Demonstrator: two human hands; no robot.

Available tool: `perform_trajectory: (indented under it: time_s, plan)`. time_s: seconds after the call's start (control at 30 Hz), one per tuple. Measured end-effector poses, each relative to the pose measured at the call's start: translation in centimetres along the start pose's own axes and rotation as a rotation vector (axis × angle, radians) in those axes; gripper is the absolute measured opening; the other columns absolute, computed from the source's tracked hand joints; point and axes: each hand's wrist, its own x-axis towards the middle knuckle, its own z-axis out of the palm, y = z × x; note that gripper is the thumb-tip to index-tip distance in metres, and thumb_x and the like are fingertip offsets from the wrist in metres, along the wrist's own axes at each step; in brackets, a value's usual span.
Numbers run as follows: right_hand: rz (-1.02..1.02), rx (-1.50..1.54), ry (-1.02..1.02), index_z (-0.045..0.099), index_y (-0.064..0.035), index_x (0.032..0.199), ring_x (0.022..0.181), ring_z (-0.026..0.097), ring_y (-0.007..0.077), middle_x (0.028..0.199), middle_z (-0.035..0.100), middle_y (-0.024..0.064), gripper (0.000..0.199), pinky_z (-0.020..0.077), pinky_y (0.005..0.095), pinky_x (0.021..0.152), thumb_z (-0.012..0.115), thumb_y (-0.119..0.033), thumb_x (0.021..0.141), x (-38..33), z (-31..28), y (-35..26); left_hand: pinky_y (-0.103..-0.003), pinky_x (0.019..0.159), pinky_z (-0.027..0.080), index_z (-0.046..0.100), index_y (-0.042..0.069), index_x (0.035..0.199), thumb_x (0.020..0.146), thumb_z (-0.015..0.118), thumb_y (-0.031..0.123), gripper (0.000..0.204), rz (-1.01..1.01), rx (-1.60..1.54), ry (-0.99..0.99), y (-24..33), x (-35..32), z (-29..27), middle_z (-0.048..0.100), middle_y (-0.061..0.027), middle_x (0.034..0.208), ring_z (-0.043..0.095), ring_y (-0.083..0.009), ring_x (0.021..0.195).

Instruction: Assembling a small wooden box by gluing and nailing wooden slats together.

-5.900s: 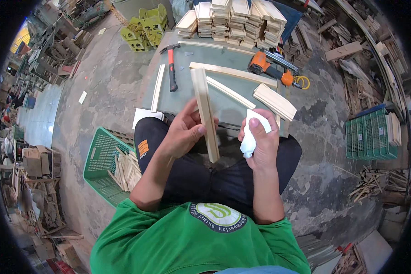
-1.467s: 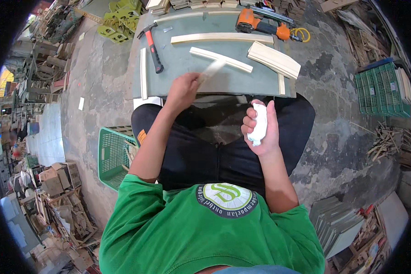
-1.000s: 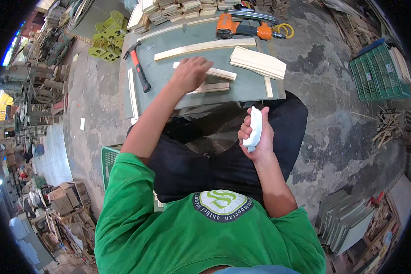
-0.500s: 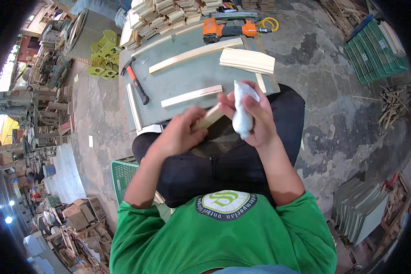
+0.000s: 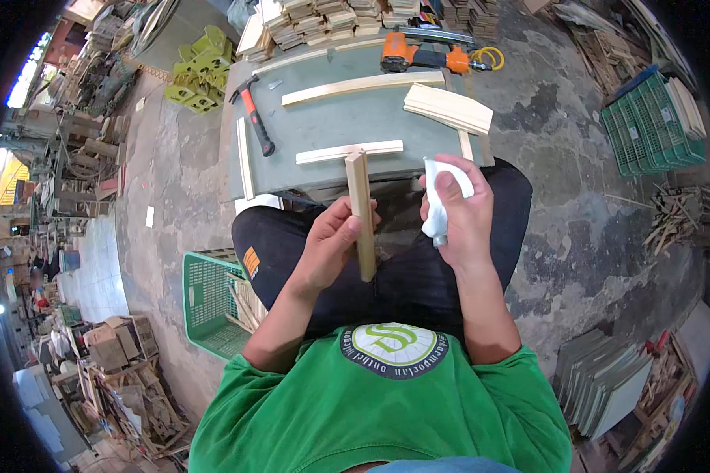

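My left hand (image 5: pixel 333 248) grips a pale wooden slat (image 5: pixel 360 213) and holds it upright over my lap, its far end near the table's front edge. My right hand (image 5: pixel 459 217) is closed around a white glue bottle (image 5: pixel 436 206), nozzle pointing down, just right of the slat. The bottle and the slat are a little apart.
A low grey-green table (image 5: pixel 331 118) carries more wooden slats (image 5: pixel 349 151), a stack of slats (image 5: pixel 448 108), a red-handled hammer (image 5: pixel 254 118) and an orange nail gun (image 5: pixel 418 57). A green crate (image 5: pixel 209 303) stands at my left, another green crate (image 5: pixel 651 122) at far right. Wood stacks lie behind.
My left hand reached to the table, picked up a slat and brought it back over my lap. My right hand kept the glue bottle and turned its nozzle downward beside the slat.
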Motion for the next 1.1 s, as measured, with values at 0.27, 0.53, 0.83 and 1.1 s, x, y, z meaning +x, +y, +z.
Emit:
perform_trajectory:
  time_s: [0.27, 0.53, 0.83, 1.1]
  plan:
    - [-0.305, -0.419, -0.109, 0.069, 0.0019, 0.105, 0.077, 0.065, 0.009, 0.088, 0.07, 0.0058, 0.032, 0.0516, 0.0228, 0.067, 0.08, -0.023, 0.088, -2.9, 2.9, -1.4, -0.032, 0.094, 0.05, 0.053, -0.001, 0.134, 0.099, 0.065, 0.028, 0.047, 0.088, 0.07, -0.207, -0.3, -0.1, 1.2, 0.065, -0.0065, 0.119, 0.061, -0.0131, 0.108]
    - [-0.54, -0.597, -0.2, 0.071, -0.0011, 0.098, 0.072, 0.068, 0.0133, 0.082, 0.072, 0.0101, 0.022, 0.0536, 0.0263, 0.065, 0.08, -0.017, 0.085, -2.9, 4.1, -1.9, -0.029, 0.09, 0.05, 0.053, -0.001, 0.135, 0.1, 0.063, 0.022, 0.043, 0.097, 0.083, -0.222, 0.0, -0.7, 1.8, 0.064, -0.0047, 0.119, 0.059, -0.0112, 0.107]
    - [-0.568, -0.657, -0.213, 0.071, 0.0005, 0.094, 0.067, 0.063, 0.0098, 0.076, 0.069, 0.0073, 0.017, 0.0494, 0.024, 0.06, 0.078, -0.013, 0.086, -2.8, 3.7, -1.6, -0.027, 0.084, 0.051, 0.055, -0.001, 0.131, 0.099, 0.065, 0.024, 0.042, 0.085, 0.11, -0.182, 0.0, -0.6, 1.3, 0.065, -0.0025, 0.11, 0.059, -0.0091, 0.097]
    - [-0.572, -0.671, -0.204, 0.071, -0.0004, 0.091, 0.065, 0.064, 0.0086, 0.075, 0.07, 0.0058, 0.013, 0.0494, 0.0237, 0.059, 0.077, -0.011, 0.087, -2.7, 3.4, -1.1, -0.029, 0.089, 0.05, 0.059, -0.002, 0.126, 0.098, 0.067, 0.023, 0.039, 0.164, 0.097, -0.153, 1.3, -0.1, 1.7, 0.066, -0.0044, 0.112, 0.06, -0.0115, 0.101]
